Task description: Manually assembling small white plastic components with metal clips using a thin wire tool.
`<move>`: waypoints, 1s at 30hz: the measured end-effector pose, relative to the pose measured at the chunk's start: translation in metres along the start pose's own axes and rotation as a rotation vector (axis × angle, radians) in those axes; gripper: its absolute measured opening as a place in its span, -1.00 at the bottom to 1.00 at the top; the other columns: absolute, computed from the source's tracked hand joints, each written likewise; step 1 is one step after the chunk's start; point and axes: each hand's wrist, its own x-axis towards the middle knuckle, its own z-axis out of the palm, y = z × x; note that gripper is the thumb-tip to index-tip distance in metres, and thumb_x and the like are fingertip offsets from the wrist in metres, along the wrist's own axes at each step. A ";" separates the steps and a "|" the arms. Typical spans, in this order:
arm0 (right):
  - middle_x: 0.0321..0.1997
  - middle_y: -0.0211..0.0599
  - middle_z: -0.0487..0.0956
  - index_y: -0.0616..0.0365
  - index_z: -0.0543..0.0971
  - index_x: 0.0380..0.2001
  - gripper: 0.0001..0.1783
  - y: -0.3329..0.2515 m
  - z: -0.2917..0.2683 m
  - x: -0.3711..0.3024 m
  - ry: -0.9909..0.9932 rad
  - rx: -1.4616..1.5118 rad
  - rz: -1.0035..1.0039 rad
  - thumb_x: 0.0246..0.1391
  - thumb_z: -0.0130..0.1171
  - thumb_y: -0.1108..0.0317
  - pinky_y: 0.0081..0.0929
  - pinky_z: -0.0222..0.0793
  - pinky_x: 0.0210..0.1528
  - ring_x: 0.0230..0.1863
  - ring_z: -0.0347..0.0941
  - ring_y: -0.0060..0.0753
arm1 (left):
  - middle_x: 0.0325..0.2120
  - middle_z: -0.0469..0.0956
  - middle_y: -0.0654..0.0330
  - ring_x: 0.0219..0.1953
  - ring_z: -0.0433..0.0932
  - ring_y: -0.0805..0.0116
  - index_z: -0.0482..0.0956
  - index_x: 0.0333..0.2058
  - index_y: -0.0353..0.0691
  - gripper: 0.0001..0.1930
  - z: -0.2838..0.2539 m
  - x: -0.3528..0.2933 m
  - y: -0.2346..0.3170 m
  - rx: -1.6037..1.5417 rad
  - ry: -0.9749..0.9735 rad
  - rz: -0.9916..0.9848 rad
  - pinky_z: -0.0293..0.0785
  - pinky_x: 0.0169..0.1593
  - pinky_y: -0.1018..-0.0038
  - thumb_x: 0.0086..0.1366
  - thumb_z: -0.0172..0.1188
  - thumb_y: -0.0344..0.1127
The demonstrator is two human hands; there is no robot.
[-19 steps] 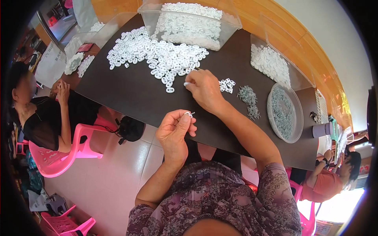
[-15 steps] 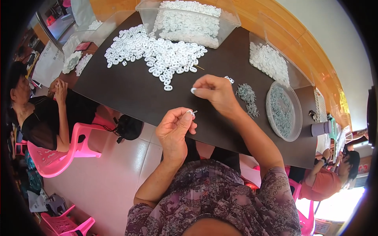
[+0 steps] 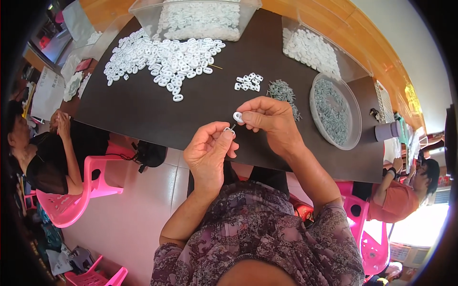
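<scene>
My left hand [image 3: 206, 150] is closed, pinching a small white plastic piece [image 3: 229, 131] between thumb and fingers. A thin grey screw [image 3: 233, 126] sticks up from it. In the pinch of my right hand [image 3: 273, 120] is a white oval two-hole plastic piece [image 3: 238, 117], held just above the screw; whether they touch I cannot tell. A spread pile of similar white oval pieces [image 3: 162, 59] lies beyond my left hand. A small cluster of white pieces [image 3: 248, 82] and a heap of grey screws [image 3: 282, 92] lie beyond my right hand.
On the dark table [image 3: 143, 112] stand a clear bin [image 3: 145, 10] of white pieces, a second clear bin [image 3: 312, 50] and a round tray [image 3: 356, 124] of screws. A purple-grey cup [image 3: 387, 131] stands at the right. People sit at left and right, with pink chairs [image 3: 86, 195] nearby.
My right hand has come down toward my left with its white piece, now close to the screw. The view has shifted, uncovering the small white cluster.
</scene>
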 end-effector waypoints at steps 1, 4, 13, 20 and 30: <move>-0.45 -0.39 0.60 0.26 0.60 -0.31 -0.82 0.001 0.000 -0.002 0.009 -0.003 -0.019 -0.03 0.25 0.45 -0.73 0.26 -0.44 -0.48 0.41 -0.68 | -0.47 0.52 0.20 -0.55 0.48 0.56 0.50 -0.22 -0.42 -0.84 0.001 0.000 0.000 0.007 -0.008 -0.017 0.42 -0.51 0.67 0.22 0.16 -0.51; -0.46 -0.41 0.59 0.26 0.61 -0.32 -0.84 0.000 0.001 -0.006 0.030 -0.013 -0.048 -0.03 0.25 0.46 -0.74 0.26 -0.45 -0.48 0.41 -0.70 | -0.47 0.53 0.21 -0.54 0.48 0.58 0.50 -0.22 -0.42 -0.85 0.004 -0.002 -0.002 0.019 -0.011 -0.026 0.42 -0.50 0.69 0.22 0.15 -0.51; -0.47 -0.43 0.57 0.31 0.59 -0.35 -0.88 0.000 0.006 -0.010 0.044 -0.059 -0.089 -0.01 0.17 0.54 -0.72 0.33 -0.36 -0.43 0.41 -0.72 | -0.48 0.51 0.25 -0.52 0.48 0.60 0.50 -0.21 -0.40 -0.84 0.004 -0.002 -0.006 0.045 -0.011 -0.029 0.41 -0.49 0.71 0.23 0.15 -0.50; -0.48 -0.44 0.57 0.31 0.60 -0.37 -0.90 0.007 0.010 -0.009 0.076 -0.093 -0.166 0.00 0.17 0.54 -0.71 0.36 -0.36 -0.43 0.42 -0.73 | -0.48 0.50 0.26 -0.51 0.48 0.61 0.50 -0.21 -0.39 -0.84 0.003 -0.002 -0.008 0.040 0.000 -0.014 0.41 -0.49 0.72 0.23 0.15 -0.50; -0.47 -0.45 0.57 0.30 0.59 -0.36 -0.90 0.008 0.015 -0.011 0.097 -0.167 -0.196 0.01 0.17 0.54 -0.72 0.36 -0.35 -0.42 0.42 -0.75 | -0.47 0.50 0.28 -0.50 0.47 0.62 0.50 -0.21 -0.37 -0.85 0.003 -0.002 -0.009 0.055 0.021 -0.009 0.40 -0.47 0.73 0.22 0.16 -0.51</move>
